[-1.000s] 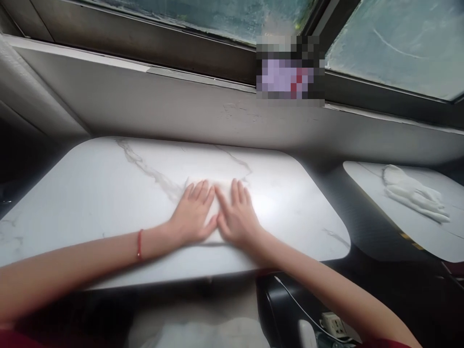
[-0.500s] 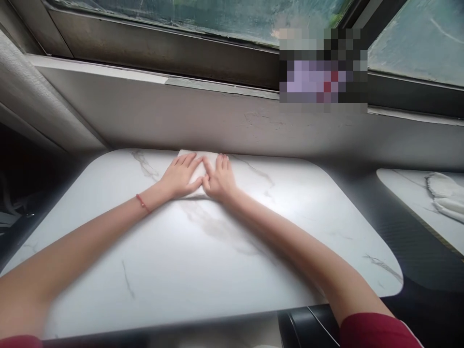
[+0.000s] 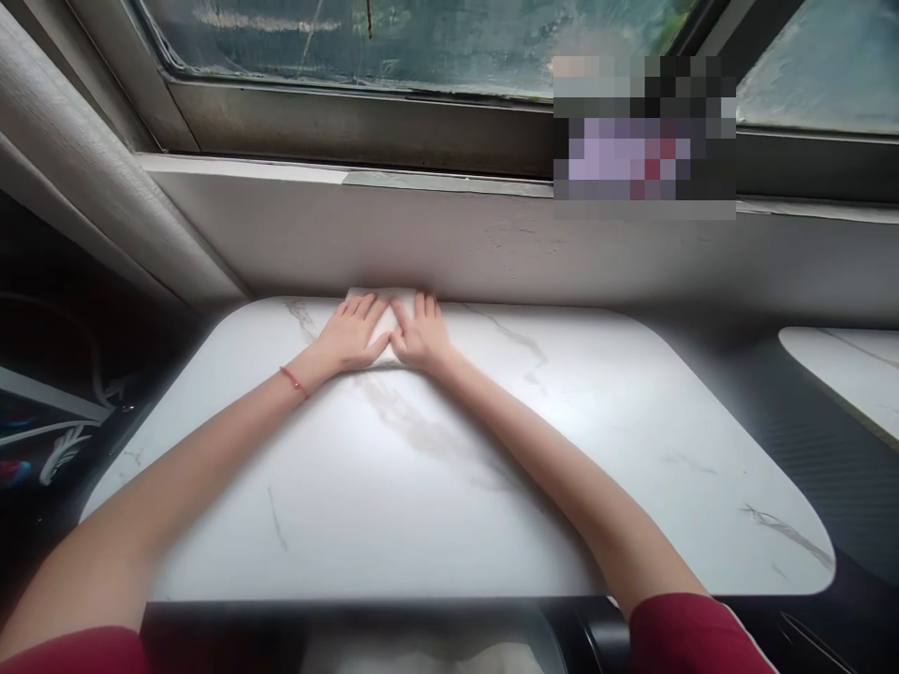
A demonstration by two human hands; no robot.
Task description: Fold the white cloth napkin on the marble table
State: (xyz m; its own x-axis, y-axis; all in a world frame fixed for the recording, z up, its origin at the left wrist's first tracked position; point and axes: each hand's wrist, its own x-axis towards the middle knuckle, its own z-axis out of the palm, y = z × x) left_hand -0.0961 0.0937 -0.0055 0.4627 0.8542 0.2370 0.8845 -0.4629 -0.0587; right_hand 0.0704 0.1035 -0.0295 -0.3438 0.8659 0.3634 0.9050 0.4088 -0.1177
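A folded white cloth (image 3: 385,324) lies flat at the far edge of the white marble-patterned table (image 3: 337,496). My left hand (image 3: 349,333) rests palm down on the left part of it, fingers spread. On the right part my right hand (image 3: 425,337) presses down the same way, its fingers stretched toward the wall. Thumbs and index fingers of both hands come close together over the middle of the cloth. Most of the cloth is hidden under the hands. A thin red bracelet (image 3: 294,382) circles my left wrist.
A grey wall (image 3: 464,239) rises right behind the table, with a window (image 3: 365,47) above. A second marble-patterned table (image 3: 853,370) stands at the right. White cables (image 3: 66,449) hang in the dark space at the left. A pixelated patch covers part of the window frame.
Both hands and the cloth have slid a little left and toward the wall over the table. My view has shifted left, and white fabric on the second table has gone out of sight.
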